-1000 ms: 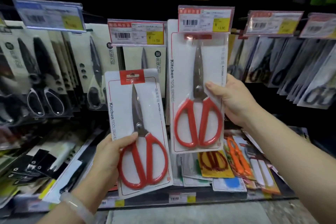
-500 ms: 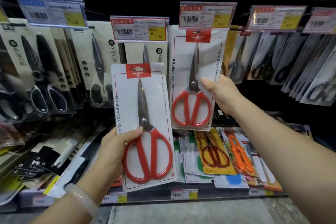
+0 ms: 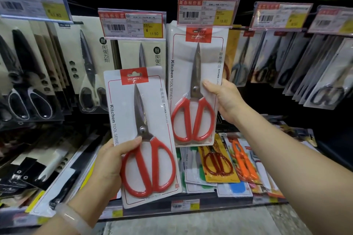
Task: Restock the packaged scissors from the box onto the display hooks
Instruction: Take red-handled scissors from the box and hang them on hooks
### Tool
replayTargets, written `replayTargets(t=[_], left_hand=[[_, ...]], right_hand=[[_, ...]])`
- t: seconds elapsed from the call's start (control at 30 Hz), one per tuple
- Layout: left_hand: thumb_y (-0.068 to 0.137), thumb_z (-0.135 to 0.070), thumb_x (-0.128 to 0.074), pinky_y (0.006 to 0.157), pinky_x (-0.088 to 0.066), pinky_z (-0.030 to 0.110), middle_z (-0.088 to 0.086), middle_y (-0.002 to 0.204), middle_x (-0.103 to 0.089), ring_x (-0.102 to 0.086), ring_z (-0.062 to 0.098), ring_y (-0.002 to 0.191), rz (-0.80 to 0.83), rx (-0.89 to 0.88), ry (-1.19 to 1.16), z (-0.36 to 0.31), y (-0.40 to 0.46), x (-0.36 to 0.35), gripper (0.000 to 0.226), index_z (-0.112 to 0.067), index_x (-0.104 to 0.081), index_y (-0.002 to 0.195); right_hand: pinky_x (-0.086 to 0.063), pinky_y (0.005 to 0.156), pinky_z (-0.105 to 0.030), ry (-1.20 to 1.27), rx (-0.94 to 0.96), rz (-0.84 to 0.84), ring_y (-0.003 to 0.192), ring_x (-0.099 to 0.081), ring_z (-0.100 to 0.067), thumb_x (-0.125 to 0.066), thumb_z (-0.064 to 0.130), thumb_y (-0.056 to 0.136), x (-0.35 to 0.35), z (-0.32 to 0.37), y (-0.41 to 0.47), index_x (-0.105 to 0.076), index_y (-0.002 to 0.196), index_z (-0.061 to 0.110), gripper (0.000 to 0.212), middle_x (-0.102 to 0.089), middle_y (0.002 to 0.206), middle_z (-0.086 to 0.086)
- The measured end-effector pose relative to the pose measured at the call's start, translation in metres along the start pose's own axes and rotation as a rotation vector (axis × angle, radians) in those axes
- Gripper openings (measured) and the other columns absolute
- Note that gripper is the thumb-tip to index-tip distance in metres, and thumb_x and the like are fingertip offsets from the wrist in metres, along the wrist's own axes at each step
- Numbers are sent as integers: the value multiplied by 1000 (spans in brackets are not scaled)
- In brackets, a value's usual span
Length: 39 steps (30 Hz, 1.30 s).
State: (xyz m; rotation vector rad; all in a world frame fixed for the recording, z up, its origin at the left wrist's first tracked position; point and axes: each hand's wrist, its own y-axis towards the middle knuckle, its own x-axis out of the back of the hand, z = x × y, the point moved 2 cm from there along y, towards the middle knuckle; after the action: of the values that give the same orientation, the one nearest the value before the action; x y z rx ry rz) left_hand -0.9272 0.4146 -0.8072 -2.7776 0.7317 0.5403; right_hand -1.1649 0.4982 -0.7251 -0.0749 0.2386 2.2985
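Two carded packs of red-handled scissors are held up before a wall of display hooks. The right-hand pack [image 3: 196, 86] is grasped by the right hand [image 3: 225, 99], thumb on the front of the card beside the pivot and fingers hidden behind; its red header sits just under the price tag [image 3: 207, 10], at the front of a stack of like cards, so it is judged to be going onto, or already seated on, that hook. The hook wire itself is hidden behind the tag, and whether the card's hole has been threaded cannot be told. The nearer pack [image 3: 141, 135] is gripped low down by the left hand [image 3: 112, 160], thumb pressed across the top of the red handles, and is held free of any hook, in front of the black-handled shears [image 3: 89, 74] to the left. No box is in view. Several risks are judged from here: if the right hand were released before the hole is over the wire, the card would be dropped onto the loose packs [image 3: 217, 166] lying on the lower shelf. The tag could be knocked upward or off by a card pushed in blind. The waiting pack, being pinched only at its lower end, could tilt and catch the neighbouring cards.
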Motion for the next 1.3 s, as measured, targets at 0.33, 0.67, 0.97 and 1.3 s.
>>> replayTargets(t=[0.33,0.67,0.97,1.3], left_hand=[[62,-3,-66,59,-58,31,10,82,-73,-69,23,67,22,0,-9,6,4,3,32,-8,-68,93],[74,3,-61,63,-59,33,7,76,-74,-69,21,64,-5,-2,1,6,5,5,19,-11,-67,86],[69,1,-63,58,-59,30,8,77,-74,-70,21,64,13,-21,4,5,5,5,22,-11,-69,87],[69,2,-63,68,-56,34,10,80,-74,-69,22,67,9,-30,-7,3,-4,2,22,-10,-69,87]], right_hand=[[-53,64,-23,17,127,-166,87,-65,-17,-63,27,87,-1,6,-4,-64,92,19,9,-68,93,-2],[-53,71,-26,-87,267,-301,90,-66,-17,-65,33,84,-6,6,2,-65,92,17,18,-69,94,-4],[-52,86,-31,-158,152,-181,98,-64,-20,-59,32,90,-6,7,6,-62,97,19,15,-67,102,-3],[-48,63,-4,-267,407,-205,96,-59,-13,-54,28,93,1,11,-12,-58,116,6,32,-62,110,-5]])
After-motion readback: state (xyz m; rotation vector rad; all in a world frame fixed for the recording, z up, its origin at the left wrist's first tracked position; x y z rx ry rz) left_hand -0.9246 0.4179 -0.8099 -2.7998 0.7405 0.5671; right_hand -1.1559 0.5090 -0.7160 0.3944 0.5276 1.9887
